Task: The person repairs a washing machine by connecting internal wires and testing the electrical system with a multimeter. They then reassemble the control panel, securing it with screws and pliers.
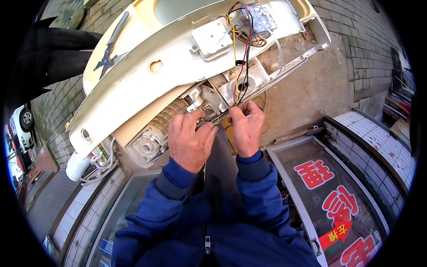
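An opened cream plastic appliance housing (118, 104) spans the view, with ribbed, grimy internals (175, 113). A white box (209, 40) and a clear module (258, 20) sit on it. Red, yellow and black wires (235, 75) run from these down to my right hand (246, 127), whose fingers pinch them at the housing's near edge. My left hand (189, 140) is just left of it, fingers curled on a small part at that edge, which they mostly hide. A grey hand tool (109, 53) lies on the cream lid at upper left.
A person's dark-clad legs (71, 60) are at left beside a paved ground (344, 35). A white cylinder with hoses (78, 167) is at lower left. A glass panel with red lettering (291, 155) is at lower right. A parked car (24, 127) shows at far left.
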{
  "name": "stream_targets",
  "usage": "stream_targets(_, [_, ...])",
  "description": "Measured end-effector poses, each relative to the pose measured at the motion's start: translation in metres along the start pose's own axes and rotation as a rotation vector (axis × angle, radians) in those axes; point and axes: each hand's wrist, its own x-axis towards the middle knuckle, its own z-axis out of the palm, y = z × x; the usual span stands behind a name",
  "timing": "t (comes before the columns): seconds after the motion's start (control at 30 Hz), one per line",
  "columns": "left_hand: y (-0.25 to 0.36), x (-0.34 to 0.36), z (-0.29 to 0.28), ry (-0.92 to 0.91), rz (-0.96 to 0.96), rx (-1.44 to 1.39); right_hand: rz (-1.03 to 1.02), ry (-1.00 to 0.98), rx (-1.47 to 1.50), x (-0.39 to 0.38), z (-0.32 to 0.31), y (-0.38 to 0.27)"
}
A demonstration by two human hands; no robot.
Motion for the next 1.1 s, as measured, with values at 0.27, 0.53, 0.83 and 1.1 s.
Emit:
stream_targets(0.27, [0.007, 0.006, 0.007, -0.047, -0.003, 0.094, 0.093, -0.134, 0.104, -0.002, -0.013, -0.002])
stream_targets(0.53, [0.002, 0.005, 0.006, -0.052, -0.022, 0.048, -0.088, -0.119, 0.051, -0.002, -0.026, -0.003])
stream_targets(0.83, [0.006, 0.008, 0.015, 0.003, -0.024, 0.118, -0.304, -0.061, -0.219, -0.009, -0.026, -0.017])
stream_targets(1.1, [0.007, 0.008, 0.019, 0.026, -0.051, 0.124, -0.421, 0.033, -0.311, -0.009, -0.013, -0.023])
